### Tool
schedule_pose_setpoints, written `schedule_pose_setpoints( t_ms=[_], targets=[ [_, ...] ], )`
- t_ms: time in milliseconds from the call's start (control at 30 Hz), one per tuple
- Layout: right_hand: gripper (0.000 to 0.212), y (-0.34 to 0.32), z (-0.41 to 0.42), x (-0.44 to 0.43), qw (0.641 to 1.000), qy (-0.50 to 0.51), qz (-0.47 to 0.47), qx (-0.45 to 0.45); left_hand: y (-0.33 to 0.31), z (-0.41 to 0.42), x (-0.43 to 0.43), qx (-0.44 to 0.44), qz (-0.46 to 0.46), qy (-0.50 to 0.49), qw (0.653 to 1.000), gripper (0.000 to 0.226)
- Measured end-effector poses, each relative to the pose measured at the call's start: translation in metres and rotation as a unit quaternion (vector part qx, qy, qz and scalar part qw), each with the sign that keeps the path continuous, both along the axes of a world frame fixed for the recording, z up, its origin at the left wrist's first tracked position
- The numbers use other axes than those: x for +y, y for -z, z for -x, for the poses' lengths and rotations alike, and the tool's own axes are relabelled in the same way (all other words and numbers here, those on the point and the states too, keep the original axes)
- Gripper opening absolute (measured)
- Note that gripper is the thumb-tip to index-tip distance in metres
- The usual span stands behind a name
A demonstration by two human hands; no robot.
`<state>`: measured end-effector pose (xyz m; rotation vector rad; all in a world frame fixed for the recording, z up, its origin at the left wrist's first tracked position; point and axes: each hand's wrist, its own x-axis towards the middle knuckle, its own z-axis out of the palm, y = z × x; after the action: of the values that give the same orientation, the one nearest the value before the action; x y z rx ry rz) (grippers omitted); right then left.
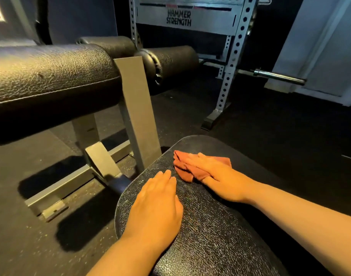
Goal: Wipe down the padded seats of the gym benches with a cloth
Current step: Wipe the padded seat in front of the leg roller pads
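Head view: the right hand [216, 176] presses flat, fingers straight, on the reddish cloth [187, 170], which lies near the far end of the padded seat [220, 236], likely for wiping pressure. Beside it, the left hand [156, 208] rests open-palmed, probably for bracing.

Two bare forearms enter from the bottom edge of the frame | left hand [154, 206] at lower centre: no glove, ring or watch | right hand [216, 176] at centre right: also ungloved, wrist bare | no sleeve reaches either forearm within the frame | fingernails short and plain
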<state>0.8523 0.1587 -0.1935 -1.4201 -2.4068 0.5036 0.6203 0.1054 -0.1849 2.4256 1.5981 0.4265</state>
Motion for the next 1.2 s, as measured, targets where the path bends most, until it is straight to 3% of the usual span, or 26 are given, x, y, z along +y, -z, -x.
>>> schedule_pose_setpoints(
  t_ms=[67,133,200,267,333,433,500,600,633,700,800,867,933,1000,1067,1200],
  targets=[
    [0.065,0.002,-0.029,0.021,0.996,0.078,-0.001,-0.038,-0.001,0.005,0.003,-0.009,0.006,-0.015,1.0,0.056],
    [0.059,0.005,-0.043,0.052,0.964,0.256,0.004,-0.073,-0.002,0.011,0.005,-0.011,0.009,-0.03,0.999,0.056],
    [0.068,0.007,-0.024,0.075,0.944,0.322,-0.003,-0.07,-0.003,0.014,0.004,-0.008,0.006,-0.035,0.999,0.057],
    [0.059,0.008,0.014,0.081,0.959,0.279,-0.033,-0.034,-0.003,0.015,0.004,-0.006,0.007,-0.033,0.999,0.056],
    [0.059,0.002,0.039,0.065,0.986,0.165,-0.029,0.023,-0.002,0.014,0.006,-0.003,0.006,-0.031,0.999,0.056],
    [0.057,-0.008,0.031,0.031,1.0,-0.005,-0.012,0.028,-0.002,0.013,0.008,-0.004,0.001,-0.029,1.0,0.056],
    [0.052,-0.011,0.004,0.039,0.999,0.018,-0.031,-0.031,-0.003,0.016,0.009,-0.014,-0.003,-0.027,1.0,0.055],
    [0.053,-0.013,-0.016,0.075,0.963,0.261,0.014,-0.071,-0.004,0.019,0.007,-0.014,-0.001,-0.023,1.0,0.055],
    [0.054,-0.013,-0.006,0.085,0.953,0.29,0.025,-0.082,-0.004,0.02,0.006,-0.011,-0.003,-0.023,1.0,0.055],
    [0.052,-0.011,0.031,0.092,0.974,0.216,-0.008,-0.072,-0.003,0.021,0.005,-0.006,-0.006,-0.022,1.0,0.056],
    [0.045,-0.003,0.066,0.066,0.999,0.023,-0.045,0.006,-0.003,0.02,0.006,0.002,-0.008,-0.02,1.0,0.056],
    [0.044,-0.003,0.055,0.057,0.999,-0.013,-0.033,0.002,-0.004,0.019,0.007,0.002,-0.008,-0.019,1.0,0.056],
    [0.045,-0.002,0.027,0.075,0.998,0.052,-0.023,-0.034,-0.005,0.021,0.006,-0.003,-0.005,-0.014,1.0,0.057],
    [0.048,-0.004,0.003,0.1,0.97,0.229,-0.011,-0.08,-0.005,0.024,0.005,-0.002,-0.002,-0.015,1.0,0.057],
    [0.054,-0.002,0.01,0.114,0.948,0.307,-0.013,-0.087,-0.004,0.028,0.004,-0.001,-0.001,-0.018,1.0,0.057],
    [0.042,0.005,0.069,0.072,0.989,0.136,-0.049,0.016,-0.001,0.032,0.005,-0.001,-0.004,-0.016,1.0,0.057]
  ],
)
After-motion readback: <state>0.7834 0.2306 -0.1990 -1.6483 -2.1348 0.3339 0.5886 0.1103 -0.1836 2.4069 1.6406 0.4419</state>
